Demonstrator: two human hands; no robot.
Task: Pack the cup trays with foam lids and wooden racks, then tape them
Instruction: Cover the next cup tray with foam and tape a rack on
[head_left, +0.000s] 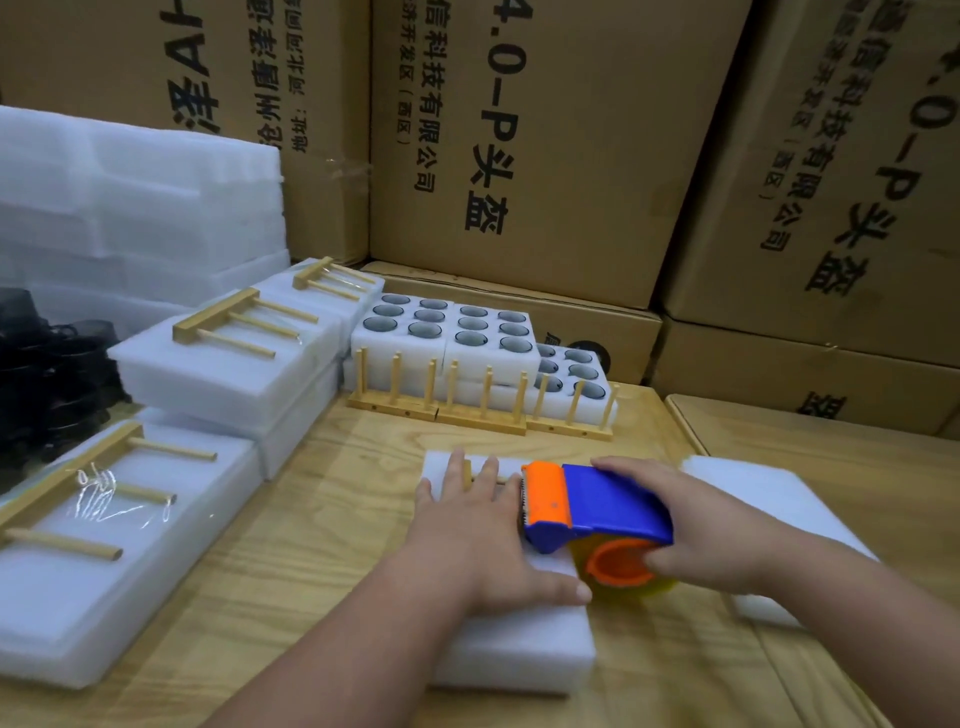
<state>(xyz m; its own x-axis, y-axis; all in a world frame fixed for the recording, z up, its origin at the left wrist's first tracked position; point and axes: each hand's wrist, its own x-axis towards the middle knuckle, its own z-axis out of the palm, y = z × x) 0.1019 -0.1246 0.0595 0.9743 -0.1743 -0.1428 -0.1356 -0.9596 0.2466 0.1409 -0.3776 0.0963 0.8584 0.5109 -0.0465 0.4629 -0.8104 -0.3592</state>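
A white foam pack (514, 649) lies on the wooden table in front of me, with a wooden rack (475, 475) on its top, mostly hidden. My left hand (483, 525) presses flat on the pack and rack, fingers straight. My right hand (696, 525) grips a blue and orange tape dispenser (592, 506), whose orange front end sits on the pack next to my left hand. Open cup trays (452, 332) with grey cups stand at the back, upright wooden racks (467, 405) in front of them.
Taped foam packs with racks on top (104, 545) (223, 364) are stacked at the left. A foam lid (779, 499) lies to the right. A tall foam stack (140, 208) and dark cups (47, 364) are far left. Cardboard boxes (545, 156) wall the back.
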